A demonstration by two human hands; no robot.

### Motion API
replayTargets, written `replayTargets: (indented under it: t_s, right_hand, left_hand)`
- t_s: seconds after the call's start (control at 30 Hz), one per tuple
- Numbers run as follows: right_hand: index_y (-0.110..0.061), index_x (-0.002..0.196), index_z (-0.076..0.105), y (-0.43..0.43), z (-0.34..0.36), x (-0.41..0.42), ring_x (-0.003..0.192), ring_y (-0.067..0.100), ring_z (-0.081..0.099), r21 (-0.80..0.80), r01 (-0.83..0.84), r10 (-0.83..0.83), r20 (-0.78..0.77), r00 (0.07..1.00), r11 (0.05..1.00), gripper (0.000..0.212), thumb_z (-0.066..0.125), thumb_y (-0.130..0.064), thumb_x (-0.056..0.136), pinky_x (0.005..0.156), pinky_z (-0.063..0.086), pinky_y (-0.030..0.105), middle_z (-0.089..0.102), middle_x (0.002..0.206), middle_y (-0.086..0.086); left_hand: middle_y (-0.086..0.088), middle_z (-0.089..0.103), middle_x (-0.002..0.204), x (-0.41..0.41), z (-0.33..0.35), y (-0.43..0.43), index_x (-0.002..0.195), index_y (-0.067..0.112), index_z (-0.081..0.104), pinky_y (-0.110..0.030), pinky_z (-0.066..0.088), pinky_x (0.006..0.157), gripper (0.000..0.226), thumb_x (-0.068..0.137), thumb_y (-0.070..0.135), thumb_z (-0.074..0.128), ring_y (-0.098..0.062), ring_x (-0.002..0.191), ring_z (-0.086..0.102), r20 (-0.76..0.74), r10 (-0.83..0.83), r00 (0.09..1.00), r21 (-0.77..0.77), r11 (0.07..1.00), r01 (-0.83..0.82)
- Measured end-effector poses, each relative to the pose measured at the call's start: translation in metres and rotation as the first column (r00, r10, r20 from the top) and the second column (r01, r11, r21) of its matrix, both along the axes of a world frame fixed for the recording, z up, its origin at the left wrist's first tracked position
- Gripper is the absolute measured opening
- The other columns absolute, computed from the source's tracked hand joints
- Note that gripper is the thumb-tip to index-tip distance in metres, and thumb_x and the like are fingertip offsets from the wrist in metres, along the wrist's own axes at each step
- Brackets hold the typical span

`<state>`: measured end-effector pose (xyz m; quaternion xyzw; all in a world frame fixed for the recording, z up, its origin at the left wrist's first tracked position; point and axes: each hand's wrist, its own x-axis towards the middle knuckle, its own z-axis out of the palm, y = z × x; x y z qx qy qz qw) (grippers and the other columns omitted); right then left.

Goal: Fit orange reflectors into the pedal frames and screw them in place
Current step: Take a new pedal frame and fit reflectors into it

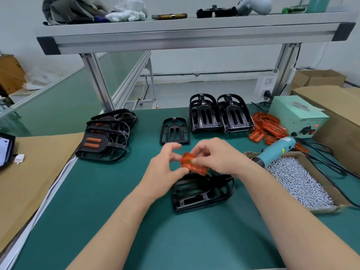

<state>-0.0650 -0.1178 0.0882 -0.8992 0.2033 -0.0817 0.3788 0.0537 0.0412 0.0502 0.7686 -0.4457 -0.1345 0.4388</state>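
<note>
While both pinch it, orange reflector (192,163) sits between left hand (165,168) and right hand (216,158), above pedal frame (200,193).

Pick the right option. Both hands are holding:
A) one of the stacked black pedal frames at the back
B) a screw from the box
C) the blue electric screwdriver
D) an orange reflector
D: the left hand and the right hand pinch the orange reflector between their fingertips, while the blue screwdriver lies unheld to the right.

far end of the pedal frame (202,194) behind the right hand (216,158); tablet (6,151) half off the left edge
</note>
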Motion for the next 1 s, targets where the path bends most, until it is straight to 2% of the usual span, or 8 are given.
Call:
replayTargets:
  t_s: [0.1, 0.2, 0.37, 0.53, 0.67, 0.77, 0.83, 1.0]
  right_hand:
    - [-0.017, 0.093, 0.066, 0.002, -0.007, 0.003, 0.075, 0.021, 0.069, 0.135, 0.197, -0.21, 0.093, 0.973, 0.971, 0.008, 0.071, -0.021, 0.09, 0.068, 0.052, 0.037, 0.074, 0.081, 0.004]
    - [-0.012, 0.093, 0.057, 0.01, -0.015, 0.006, 0.065, 0.02, 0.071, 0.327, 0.248, -0.288, 0.078, 0.955, 0.912, 0.013, 0.069, -0.017, 0.091, 0.051, 0.049, 0.029, 0.072, 0.079, 0.009]
    - [-0.011, 0.092, 0.056, 0.026, -0.024, 0.012, 0.083, 0.025, 0.067, 0.397, 0.313, -0.361, 0.049, 0.931, 0.863, 0.016, 0.068, -0.02, 0.086, 0.08, 0.06, 0.049, 0.066, 0.093, 0.01]
    - [-0.002, 0.097, 0.053, 0.03, -0.022, 0.005, 0.069, 0.016, 0.069, 0.501, 0.229, -0.287, 0.04, 0.957, 0.835, 0.026, 0.072, -0.016, 0.086, 0.073, 0.064, 0.043, 0.068, 0.087, 0.01]
    - [-0.023, 0.12, 0.056, 0.018, -0.011, -0.009, 0.091, 0.009, 0.067, 0.183, 0.112, -0.137, 0.129, 0.982, 0.977, 0.041, 0.076, -0.019, 0.085, 0.087, 0.056, 0.033, 0.064, 0.113, -0.006]
    - [-0.031, 0.14, 0.054, 0.003, 0.003, -0.018, 0.111, 0.007, 0.053, -0.217, -0.106, 0.121, 0.06, 0.991, 0.97, 0.058, 0.075, -0.02, 0.087, 0.092, 0.04, 0.017, 0.056, 0.132, -0.013]
    - [-0.029, 0.137, 0.06, -0.001, 0.007, -0.019, 0.11, 0.008, 0.047, -0.397, -0.195, 0.18, -0.076, 0.981, 0.897, 0.051, 0.074, -0.027, 0.088, 0.092, 0.035, 0.021, 0.059, 0.127, -0.011]
    - [-0.026, 0.128, 0.065, 0.003, 0.001, -0.019, 0.097, 0.01, 0.053, -0.413, -0.2, 0.169, -0.112, 0.979, 0.889, 0.043, 0.075, -0.028, 0.086, 0.086, 0.039, 0.025, 0.058, 0.109, -0.007]
  left_hand:
    - [0.009, 0.069, 0.093, -0.006, 0.001, -0.004, 0.109, 0.027, 0.051, -0.024, 0.052, 0.081, 0.039, 0.082, 0.025, 0.079, -0.002, 0.081, 0.065, -0.168, 0.193, 0.967, -0.075, 0.975, -0.208]
    - [0.009, 0.068, 0.091, -0.016, 0.005, -0.008, 0.104, 0.028, 0.06, -0.035, 0.058, 0.078, 0.042, 0.073, 0.046, 0.082, -0.006, 0.076, 0.065, -0.176, 0.201, 0.964, 0.006, 0.979, -0.203]
    - [0.013, 0.068, 0.082, -0.031, 0.015, -0.013, 0.09, 0.032, 0.063, -0.031, 0.054, 0.074, 0.045, 0.057, 0.058, 0.078, -0.005, 0.079, 0.064, 0.006, 0.206, 0.979, 0.118, 0.971, -0.205]
    - [0.005, 0.05, 0.083, -0.034, 0.015, -0.015, 0.092, 0.028, 0.06, -0.031, 0.041, 0.067, 0.014, 0.08, 0.033, 0.065, -0.02, 0.08, 0.055, 0.233, 0.151, 0.961, 0.135, 0.973, -0.186]
    - [0.004, 0.057, 0.102, -0.024, 0.013, -0.009, 0.131, 0.026, 0.05, -0.035, 0.046, 0.085, 0.057, 0.08, 0.033, 0.075, -0.022, 0.097, 0.057, 0.248, 0.063, 0.967, 0.22, 0.968, -0.119]
    - [0.007, 0.06, 0.107, -0.019, 0.013, -0.003, 0.117, 0.022, 0.053, -0.035, 0.046, 0.087, 0.047, 0.078, 0.027, 0.078, -0.018, 0.1, 0.056, 0.283, 0.026, 0.959, 0.208, 0.974, -0.088]
    - [0.009, 0.059, 0.102, -0.018, 0.014, 0.0, 0.105, 0.024, 0.055, -0.033, 0.044, 0.084, 0.035, 0.077, 0.024, 0.077, -0.017, 0.099, 0.052, 0.362, -0.027, 0.932, 0.192, 0.98, -0.046]
    - [0.011, 0.057, 0.102, -0.019, 0.01, 0.002, 0.107, 0.024, 0.058, -0.028, 0.038, 0.085, 0.033, 0.078, 0.024, 0.075, -0.014, 0.098, 0.046, 0.449, -0.067, 0.891, 0.137, 0.991, 0.005]
